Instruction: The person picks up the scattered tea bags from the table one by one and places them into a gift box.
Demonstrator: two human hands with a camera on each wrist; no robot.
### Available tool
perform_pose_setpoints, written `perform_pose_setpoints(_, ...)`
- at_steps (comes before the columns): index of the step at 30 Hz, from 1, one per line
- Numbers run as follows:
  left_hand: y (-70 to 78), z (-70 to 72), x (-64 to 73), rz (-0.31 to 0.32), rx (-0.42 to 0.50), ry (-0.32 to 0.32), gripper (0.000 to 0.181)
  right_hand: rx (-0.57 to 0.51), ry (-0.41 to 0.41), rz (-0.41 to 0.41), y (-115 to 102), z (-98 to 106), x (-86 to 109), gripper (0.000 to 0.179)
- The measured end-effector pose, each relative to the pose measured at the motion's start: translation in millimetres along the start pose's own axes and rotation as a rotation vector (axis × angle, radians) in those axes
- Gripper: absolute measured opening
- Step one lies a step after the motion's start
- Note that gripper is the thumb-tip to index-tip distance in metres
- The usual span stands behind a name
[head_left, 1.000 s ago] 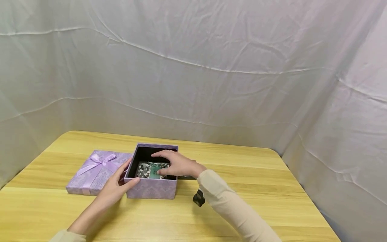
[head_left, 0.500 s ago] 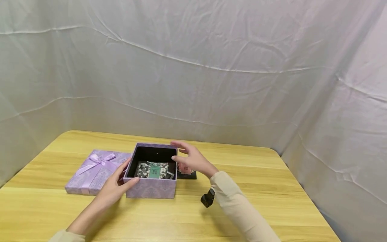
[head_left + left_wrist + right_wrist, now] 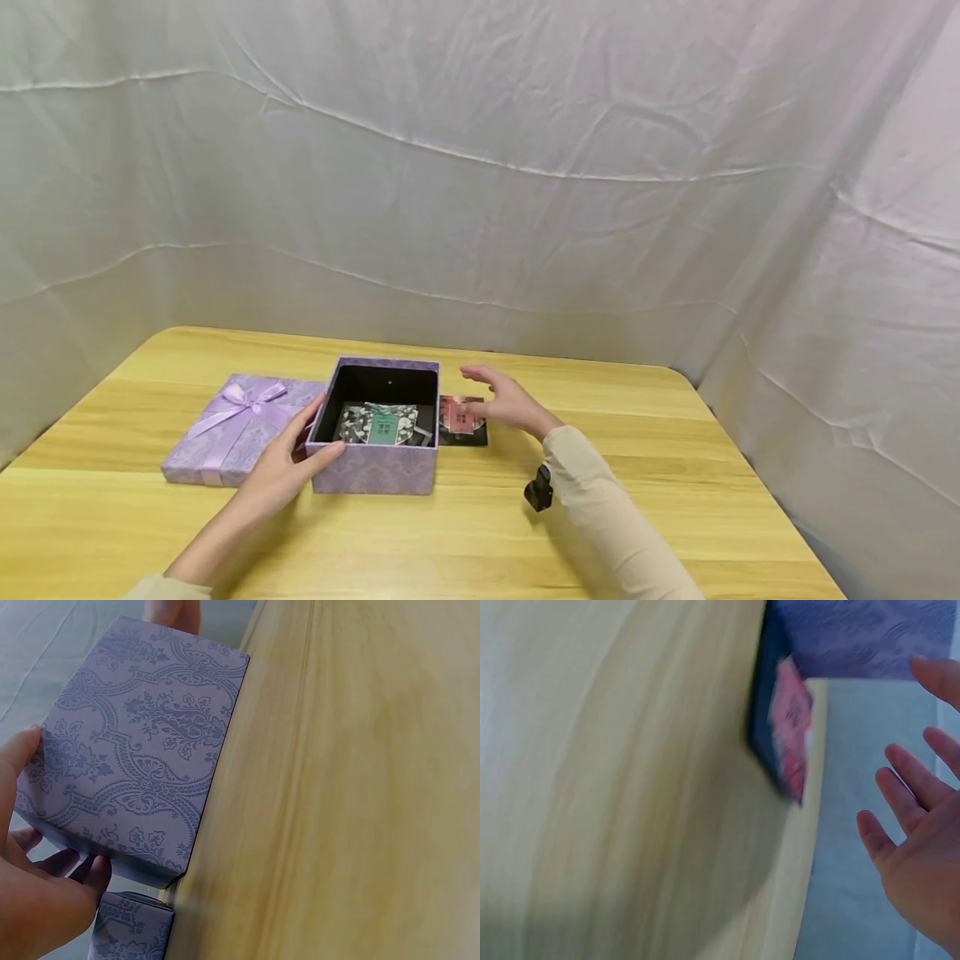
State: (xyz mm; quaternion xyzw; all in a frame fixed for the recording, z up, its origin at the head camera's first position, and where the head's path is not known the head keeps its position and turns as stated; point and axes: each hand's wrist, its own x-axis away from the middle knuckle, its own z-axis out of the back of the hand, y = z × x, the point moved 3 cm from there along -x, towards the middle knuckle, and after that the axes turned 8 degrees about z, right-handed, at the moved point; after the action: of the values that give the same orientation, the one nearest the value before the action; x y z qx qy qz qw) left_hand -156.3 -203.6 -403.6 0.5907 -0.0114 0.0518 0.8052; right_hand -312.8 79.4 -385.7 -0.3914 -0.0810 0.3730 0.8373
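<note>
A lilac patterned gift box (image 3: 372, 469) with a black lining stands uncovered on the table. My left hand (image 3: 285, 458) holds its near left corner, thumb at the front rim and fingers along the left side. The left wrist view shows those fingers against the patterned box wall (image 3: 142, 735). Inside the box lies a flat black-and-white packet with a green label (image 3: 383, 427). Just right of the box, a dark flat packet with a red face (image 3: 459, 427) lies on the table. Over it hovers my right hand (image 3: 517, 407), fingers spread, holding nothing.
To the left of the box lies its lilac lid (image 3: 240, 429) with a ribbon bow, close beside my left hand. A black wrist camera (image 3: 538, 490) hangs from my right wrist. Pale cloth (image 3: 480, 167) hangs behind the wooden table (image 3: 637, 433).
My right hand has come up out of the box without anything and moved right, over the red packet. The left hand stays at the box corner.
</note>
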Motion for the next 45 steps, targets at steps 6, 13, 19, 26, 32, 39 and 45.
perform_pose_setpoints(6,-0.1,-0.1,-0.9,-0.008,-0.006,0.005,0.079,0.057,-0.060,-0.051,17,-3,5.6,0.079)
perform_pose_setpoints(13,-0.3,-0.4,-0.9,-0.002,-0.004,0.006,0.080,-0.003,-0.126,-0.093,26,-11,6.6,0.092)
perform_pose_setpoints(19,1.8,-0.7,-0.5,-0.013,0.000,0.005,0.079,-0.020,-0.154,-0.104,28,-17,5.2,0.098)
perform_pose_setpoints(26,3.0,-0.7,-1.1,-0.017,-0.014,0.001,0.079,-0.025,-0.193,-0.092,31,-19,6.5,0.100)
perform_pose_setpoints(32,2.1,-0.3,-1.0,-0.013,-0.015,0.003,0.079,0.005,-0.199,-0.081,32,-20,6.8,0.098)
perform_pose_setpoints(39,0.6,-0.2,-0.3,0.001,-0.016,0.008,0.080,0.053,-0.195,-0.032,31,-21,5.1,0.091)
perform_pose_setpoints(45,-0.1,-0.5,0.1,0.001,-0.014,0.010,0.080,0.116,-0.191,-0.021,30,-22,7.2,0.088)
